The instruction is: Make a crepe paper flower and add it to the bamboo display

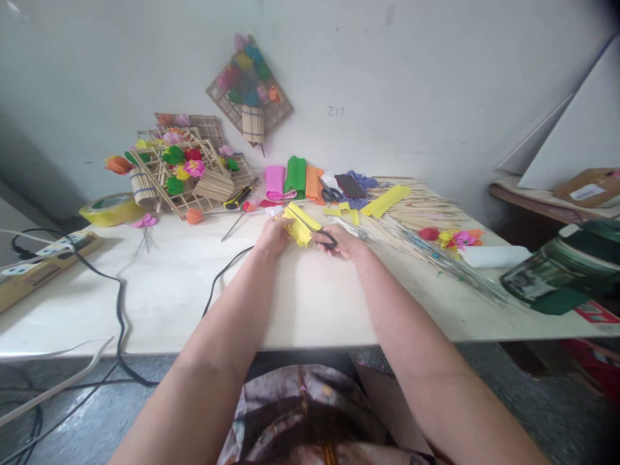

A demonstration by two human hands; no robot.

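My left hand is closed on the left end of a piece of yellow crepe paper, whose lower edge looks fringed. Black-handled scissors are gripped in my right hand. Their blades point up and left and lie across the yellow paper; I cannot tell how far apart they are. Just to the right, a cut yellow scrap and a longer yellow strip lie on the white table.
Pink, green and orange paper rolls stand behind my hands. Thin sticks and wires spread rightward, near a green jar. Lattice flower pieces, yellow tape and a power strip with cords occupy the left.
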